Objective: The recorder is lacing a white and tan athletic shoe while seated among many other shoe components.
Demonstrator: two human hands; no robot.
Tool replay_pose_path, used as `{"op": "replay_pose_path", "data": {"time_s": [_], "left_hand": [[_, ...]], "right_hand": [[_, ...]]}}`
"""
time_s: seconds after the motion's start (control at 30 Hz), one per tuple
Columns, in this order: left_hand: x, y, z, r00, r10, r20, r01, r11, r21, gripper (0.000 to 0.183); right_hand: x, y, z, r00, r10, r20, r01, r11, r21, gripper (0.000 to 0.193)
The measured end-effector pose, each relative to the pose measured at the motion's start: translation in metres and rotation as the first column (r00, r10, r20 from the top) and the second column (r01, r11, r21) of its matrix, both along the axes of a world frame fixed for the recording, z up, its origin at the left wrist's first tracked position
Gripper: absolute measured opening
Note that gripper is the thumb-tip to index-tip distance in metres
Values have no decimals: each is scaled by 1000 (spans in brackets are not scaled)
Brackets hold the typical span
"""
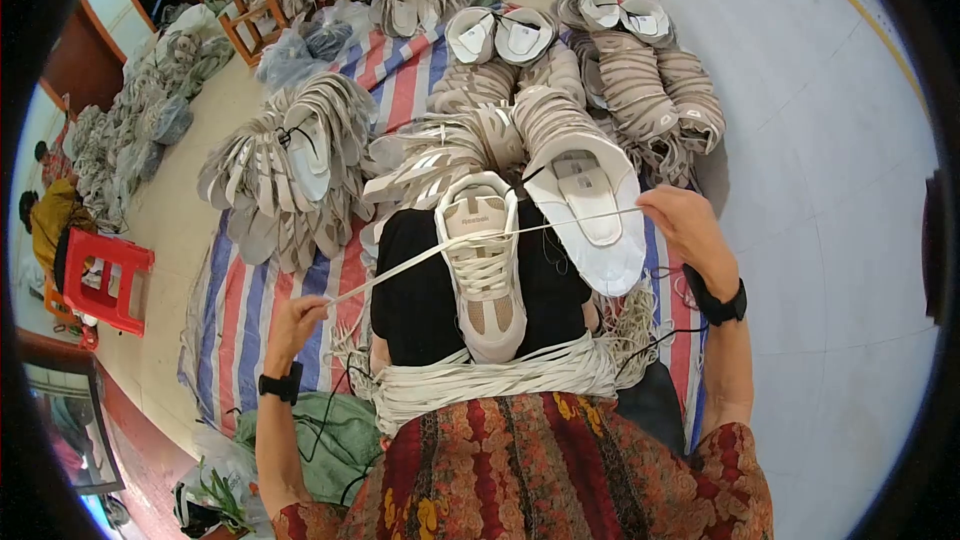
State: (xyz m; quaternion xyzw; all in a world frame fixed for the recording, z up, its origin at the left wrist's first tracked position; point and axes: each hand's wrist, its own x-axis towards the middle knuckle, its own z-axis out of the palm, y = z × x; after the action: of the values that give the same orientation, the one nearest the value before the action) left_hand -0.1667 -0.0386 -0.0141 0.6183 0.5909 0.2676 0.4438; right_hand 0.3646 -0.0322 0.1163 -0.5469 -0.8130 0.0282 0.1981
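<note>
A beige and white shoe upper (488,325) rests on the black cloth (408,290) over my lap, its toe toward me. A flat cream shoelace (395,268) runs through its upper eyelets and stretches out to both sides. My left hand (293,328) pinches one end of the lace, low on the left. Higher on the right, my right hand (688,230) grips the other end, pulled taut in front of a stack of shoe uppers (585,225). Rows of lacing cross the upper's front. A thick bundle of cream laces (500,377) lies across my lap.
A striped plastic sheet (250,310) covers the floor, with more bundled uppers (290,155) ahead and left. A green cloth bag (335,445) lies at my left. Farther left are a red stool (105,275), a seated person (55,220) and heaped uppers (130,130).
</note>
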Motion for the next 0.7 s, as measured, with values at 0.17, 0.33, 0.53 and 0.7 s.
{"op": "replay_pose_path", "data": {"time_s": [0.17,0.33,0.53,0.7], "left_hand": [[-36,-19,-45,945,85,-316,22,947,320,12],[-27,-14,-53,659,342,-670,220,764,607,10],[-4,28,-35,837,360,-413,22,731,682,17],[60,65,-12,928,303,-217,-140,822,552,16]], "right_hand": [[24,-18,-19,973,-203,112,160,938,309,11],[-19,-45,13,951,-291,105,169,774,610,24],[-44,-72,-12,999,7,53,-39,776,630,24],[-83,-21,-89,804,260,-535,-164,961,222,17]]}}
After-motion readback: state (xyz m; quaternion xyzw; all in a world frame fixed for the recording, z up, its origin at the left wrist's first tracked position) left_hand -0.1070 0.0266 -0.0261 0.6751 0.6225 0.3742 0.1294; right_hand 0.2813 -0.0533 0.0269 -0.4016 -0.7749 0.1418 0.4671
